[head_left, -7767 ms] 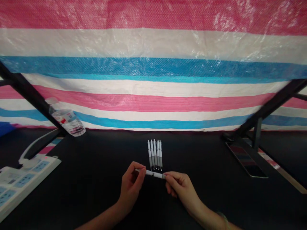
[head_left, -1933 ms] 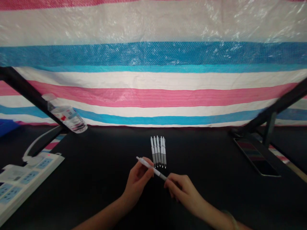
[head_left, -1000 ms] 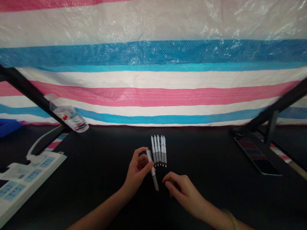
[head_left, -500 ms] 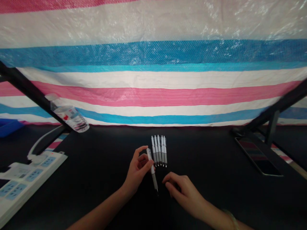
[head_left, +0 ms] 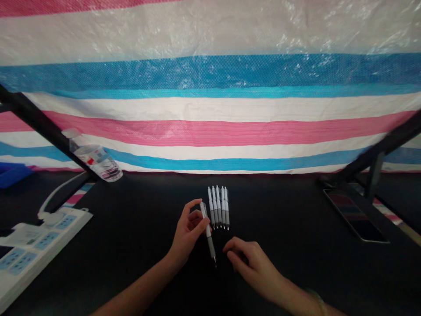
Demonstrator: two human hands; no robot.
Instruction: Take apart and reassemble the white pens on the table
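Note:
My left hand [head_left: 188,230] is closed on a white click pen [head_left: 206,221] with a grey grip. The thumb lies along the barrel and the index fingertip touches the clicker end. The pen slants, its tip pointing down toward me. Just beyond it, several matching white and grey pens [head_left: 218,208] lie side by side on the black table [head_left: 158,197], tips toward me. To the right of the held pen, my right hand [head_left: 251,263] rests low over the table, fingers loosely curled, with a gap between thumb and index finger and nothing visible in it.
At the left are a white power strip [head_left: 42,245] with a plug and cable, a leaning water bottle [head_left: 98,162] and a blue tray [head_left: 15,174]. A phone [head_left: 355,215] lies at the right beside a black frame leg [head_left: 378,145]. A striped sheet [head_left: 210,131] hangs behind.
My left hand and the pen have shifted very slightly up and to the left. My right hand and the row of pens look the same.

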